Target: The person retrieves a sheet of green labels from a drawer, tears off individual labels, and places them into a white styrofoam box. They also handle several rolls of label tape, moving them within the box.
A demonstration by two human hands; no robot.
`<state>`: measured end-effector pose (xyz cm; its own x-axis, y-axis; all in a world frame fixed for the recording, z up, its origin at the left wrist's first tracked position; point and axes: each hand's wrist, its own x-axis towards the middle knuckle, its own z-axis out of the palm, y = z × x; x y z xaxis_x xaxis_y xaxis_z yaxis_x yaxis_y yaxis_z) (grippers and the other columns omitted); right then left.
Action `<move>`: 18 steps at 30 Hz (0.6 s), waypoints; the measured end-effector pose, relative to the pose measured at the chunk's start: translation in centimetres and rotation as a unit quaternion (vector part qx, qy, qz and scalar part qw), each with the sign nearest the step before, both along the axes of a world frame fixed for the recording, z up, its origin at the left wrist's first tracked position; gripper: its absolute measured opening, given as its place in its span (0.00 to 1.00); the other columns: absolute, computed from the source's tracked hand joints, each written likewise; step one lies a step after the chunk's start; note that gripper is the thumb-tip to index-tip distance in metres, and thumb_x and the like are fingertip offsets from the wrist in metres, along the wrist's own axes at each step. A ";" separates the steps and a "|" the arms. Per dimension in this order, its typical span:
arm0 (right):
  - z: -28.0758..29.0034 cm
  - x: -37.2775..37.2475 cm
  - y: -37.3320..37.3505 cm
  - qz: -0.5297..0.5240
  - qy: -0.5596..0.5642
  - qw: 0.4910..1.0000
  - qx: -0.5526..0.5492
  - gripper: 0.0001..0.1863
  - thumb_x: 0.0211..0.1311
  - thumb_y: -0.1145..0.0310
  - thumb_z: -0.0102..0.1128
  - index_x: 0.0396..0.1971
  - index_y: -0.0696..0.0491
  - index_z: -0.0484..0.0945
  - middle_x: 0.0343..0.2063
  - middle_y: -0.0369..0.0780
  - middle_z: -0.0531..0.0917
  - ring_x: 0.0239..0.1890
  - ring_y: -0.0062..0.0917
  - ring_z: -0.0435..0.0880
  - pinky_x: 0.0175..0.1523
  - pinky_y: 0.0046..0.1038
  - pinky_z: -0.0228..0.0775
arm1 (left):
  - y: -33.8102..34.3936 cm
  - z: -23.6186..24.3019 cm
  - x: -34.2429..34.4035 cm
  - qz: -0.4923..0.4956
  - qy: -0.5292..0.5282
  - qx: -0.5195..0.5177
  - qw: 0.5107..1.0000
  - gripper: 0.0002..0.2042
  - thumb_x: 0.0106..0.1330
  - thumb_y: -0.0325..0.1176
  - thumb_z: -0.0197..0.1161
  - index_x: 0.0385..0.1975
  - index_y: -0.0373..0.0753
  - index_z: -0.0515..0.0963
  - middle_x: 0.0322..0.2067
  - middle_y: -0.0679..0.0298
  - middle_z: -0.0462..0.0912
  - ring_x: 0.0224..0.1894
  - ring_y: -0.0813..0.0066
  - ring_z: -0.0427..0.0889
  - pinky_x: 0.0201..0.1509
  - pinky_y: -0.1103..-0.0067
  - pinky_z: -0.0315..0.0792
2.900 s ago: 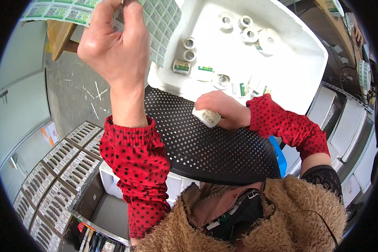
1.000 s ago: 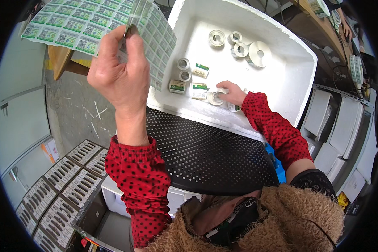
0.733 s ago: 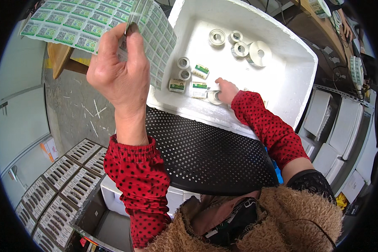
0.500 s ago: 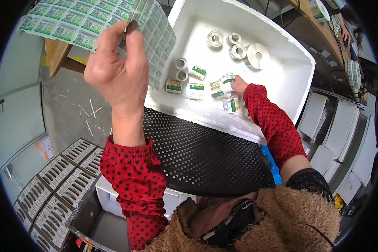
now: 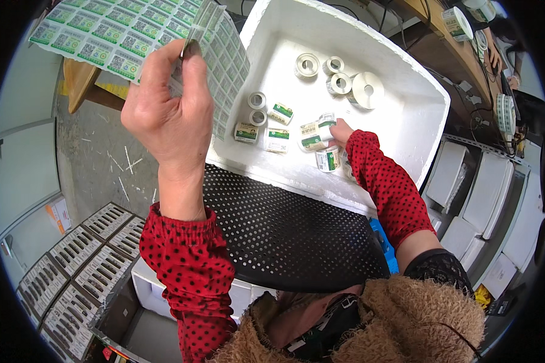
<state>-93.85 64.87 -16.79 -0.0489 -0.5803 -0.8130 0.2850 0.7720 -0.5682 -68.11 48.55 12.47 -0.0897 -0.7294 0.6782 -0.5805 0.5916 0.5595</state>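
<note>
The person's left hand pinches a green-and-white label sheet between thumb and forefinger. The right hand reaches into a white box, touching a label roll, its fingertips partly hidden. Other rolls lie around inside. A black perforated seat sits between box and person.

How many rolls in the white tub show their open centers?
6: four rolls grouped far back in the tub, two rolls at its left. The right hand and sleeve may hide others.
</note>
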 end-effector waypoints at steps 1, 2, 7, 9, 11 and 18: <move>0.4 0.0 -0.3 0.013 0.011 1.000 0.005 0.21 0.53 0.80 0.41 0.49 0.63 0.70 0.42 0.47 0.79 0.40 0.35 0.83 0.35 0.32 0.82 | 0.0 0.0 0.0 0.000 0.001 0.001 1.000 0.04 0.50 0.23 0.63 0.27 0.35 0.79 0.19 0.63 0.80 0.20 0.76 0.77 0.27 0.83 0.70; 0.6 -0.1 -0.7 0.026 0.022 0.999 0.010 0.21 0.53 0.79 0.42 0.49 0.63 0.70 0.41 0.48 0.79 0.38 0.35 0.83 0.34 0.31 0.82 | 0.0 0.0 0.0 0.000 0.002 0.001 1.000 0.04 0.50 0.23 0.63 0.27 0.35 0.79 0.19 0.63 0.80 0.20 0.76 0.77 0.27 0.83 0.70; 4.3 -0.1 -4.7 0.104 0.071 0.989 0.080 0.28 0.59 0.56 0.54 0.52 0.62 0.67 0.43 0.49 0.77 0.32 0.30 0.82 0.32 0.27 0.80 | -0.1 -0.3 -0.1 -0.005 0.007 -0.015 1.000 0.05 0.51 0.23 0.63 0.27 0.35 0.79 0.20 0.62 0.80 0.21 0.76 0.78 0.27 0.83 0.70; 3.9 0.3 -4.8 0.063 0.060 0.995 0.051 0.33 0.56 0.52 0.57 0.53 0.63 0.66 0.39 0.47 0.78 0.31 0.27 0.82 0.30 0.26 0.79 | 0.0 0.0 -0.1 -0.006 0.001 -0.014 1.000 0.05 0.51 0.23 0.63 0.27 0.34 0.79 0.20 0.62 0.81 0.21 0.76 0.78 0.27 0.83 0.70; 3.3 0.9 -4.7 0.032 0.075 0.997 -0.004 0.38 0.54 0.49 0.60 0.55 0.63 0.63 0.37 0.45 0.79 0.34 0.26 0.81 0.33 0.25 0.77 | -0.1 -0.1 -0.2 -0.008 -0.007 -0.020 1.000 0.05 0.51 0.22 0.63 0.28 0.34 0.79 0.20 0.62 0.81 0.22 0.76 0.78 0.27 0.83 0.70; 2.2 4.0 -2.3 0.040 0.136 0.974 -0.179 0.56 0.42 0.67 0.74 0.65 0.59 0.42 0.52 0.50 0.69 0.52 0.31 0.72 0.58 0.31 0.64 | 0.3 0.3 -0.6 -0.014 0.000 0.004 1.000 0.04 0.53 0.21 0.62 0.28 0.32 0.78 0.21 0.62 0.80 0.22 0.78 0.78 0.28 0.84 0.70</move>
